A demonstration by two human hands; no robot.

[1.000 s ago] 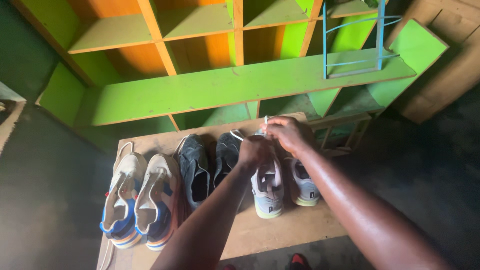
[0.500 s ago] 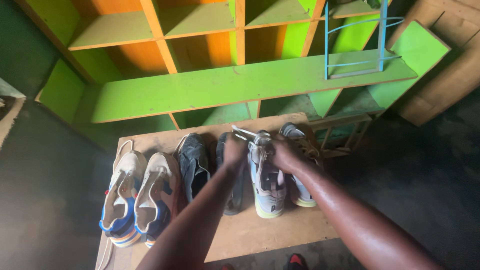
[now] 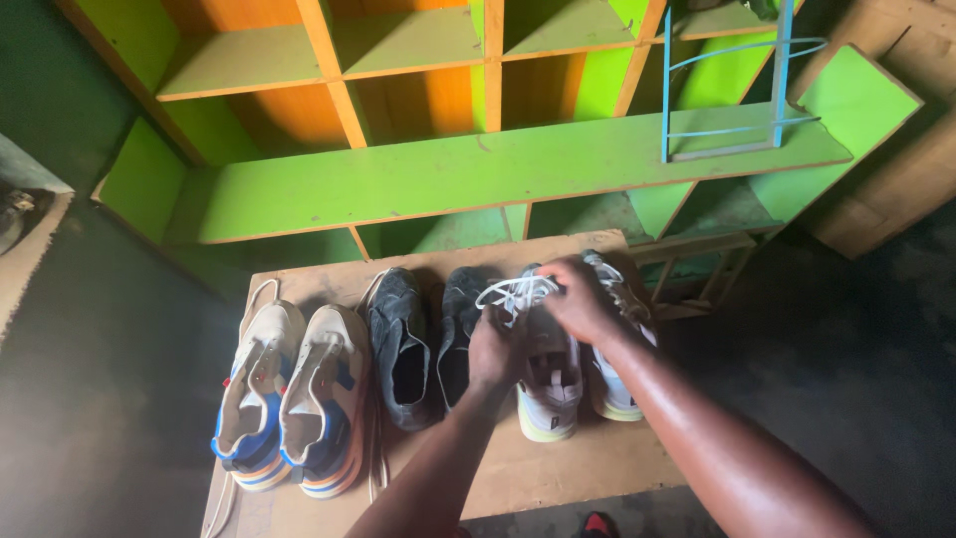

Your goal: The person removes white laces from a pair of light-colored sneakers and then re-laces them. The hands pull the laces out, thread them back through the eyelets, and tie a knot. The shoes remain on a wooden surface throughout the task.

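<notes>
Pinching the white laces [image 3: 513, 292], both hands work over the pale grey sneaker [image 3: 550, 384] on the worktop [image 3: 558, 473]. The left hand [image 3: 495, 349] is closed at the shoe's tongue; the right hand [image 3: 583, 299] grips the lace loops above its collar. Just right of that sneaker lies its mate [image 3: 615, 391]. Left of it sit two dark shoes [image 3: 423, 339], then a cream, blue and orange pair [image 3: 289, 399]. Behind the sneaker stands a green shelf [image 3: 478, 169].

Green shelf [image 3: 478, 169], white laces [image 3: 510, 292], dark shoes [image 3: 398, 344]
</notes>
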